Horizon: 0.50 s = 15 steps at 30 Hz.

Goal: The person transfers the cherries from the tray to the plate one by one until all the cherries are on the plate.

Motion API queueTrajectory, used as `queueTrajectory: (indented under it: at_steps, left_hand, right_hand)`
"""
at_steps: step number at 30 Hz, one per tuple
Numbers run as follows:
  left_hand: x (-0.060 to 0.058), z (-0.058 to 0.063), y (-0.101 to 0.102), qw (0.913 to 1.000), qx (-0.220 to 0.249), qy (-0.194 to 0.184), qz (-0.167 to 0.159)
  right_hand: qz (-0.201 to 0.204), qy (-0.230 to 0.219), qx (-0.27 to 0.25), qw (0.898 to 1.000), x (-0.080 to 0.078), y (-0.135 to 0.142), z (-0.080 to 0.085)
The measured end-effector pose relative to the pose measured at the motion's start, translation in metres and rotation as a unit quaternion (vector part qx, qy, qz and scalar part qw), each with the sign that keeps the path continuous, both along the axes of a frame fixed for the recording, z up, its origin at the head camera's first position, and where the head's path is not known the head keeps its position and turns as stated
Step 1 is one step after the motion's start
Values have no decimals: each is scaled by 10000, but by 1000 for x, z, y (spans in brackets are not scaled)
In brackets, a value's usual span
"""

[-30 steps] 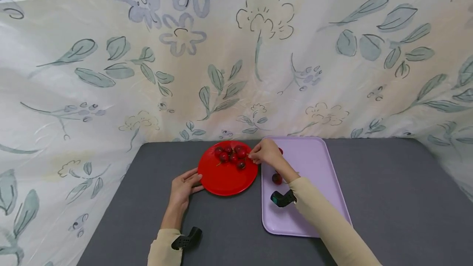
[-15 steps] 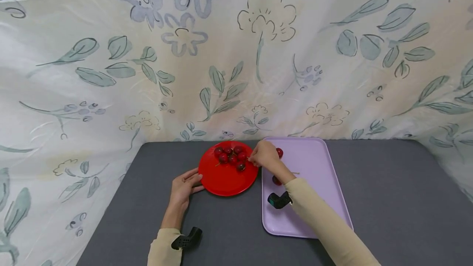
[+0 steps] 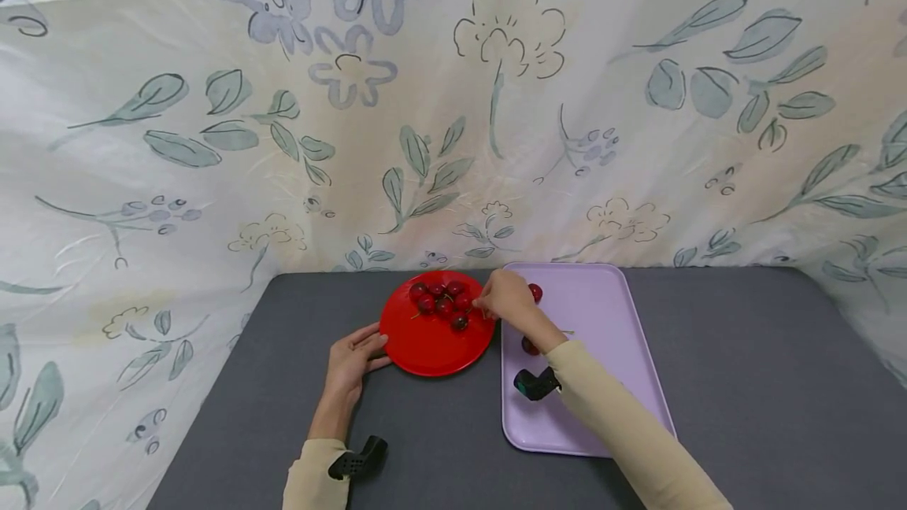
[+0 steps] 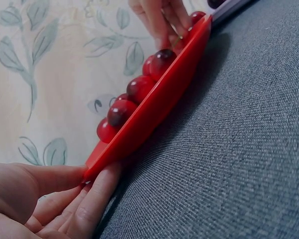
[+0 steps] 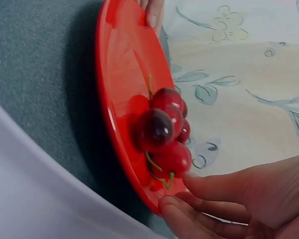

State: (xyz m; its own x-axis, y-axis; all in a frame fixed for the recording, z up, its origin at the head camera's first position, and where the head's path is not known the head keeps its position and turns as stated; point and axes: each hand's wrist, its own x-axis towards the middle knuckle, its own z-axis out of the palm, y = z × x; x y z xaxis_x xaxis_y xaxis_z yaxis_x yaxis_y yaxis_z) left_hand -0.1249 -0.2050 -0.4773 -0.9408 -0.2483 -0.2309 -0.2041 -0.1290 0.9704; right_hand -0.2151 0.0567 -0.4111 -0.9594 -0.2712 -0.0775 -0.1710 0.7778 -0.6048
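Observation:
A red plate (image 3: 432,352) bears several dark red cherries (image 3: 444,307), bunched toward its far side. My left hand (image 3: 349,364) grips the plate's left rim, thumb on top and fingers beneath, as the left wrist view shows. At the plate's right rim is my right hand (image 3: 506,297). In the right wrist view, the thumb and index finger of the right hand (image 5: 229,199) stand apart beside a cherry (image 5: 175,159) whose green stem (image 5: 168,180) points toward them. The right hand's fingers (image 4: 162,40) also show beyond the cherries in the left wrist view.
A lilac tray (image 3: 581,423) lies right of the plate, under my right forearm. On it are a cherry (image 3: 535,292) near the hand and a darker cherry (image 3: 529,346) partly behind the wrist. A floral cloth (image 3: 425,101) hangs behind the grey table (image 3: 744,384).
The rightmost cherry on the plate has come down lower against the others, and its stem now shows by the right fingertips. The right hand has shifted slightly. The left hand has stayed still.

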Motion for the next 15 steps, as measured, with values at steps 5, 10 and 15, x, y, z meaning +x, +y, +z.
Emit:
queueTrajectory:
  at_steps: [5,10,15]
  left_hand:
    - [0,-1,0,10000,28,13,43]
    - [1,-1,0,10000,15,36,33]
    - [2,-1,1,10000,28,48,27]
  right_hand:
    - [12,119,-144,9998,2,11,8]
    - [133,329,-468,9983,5,22,19]
    - [254,333,-800,9959,9,35,30]
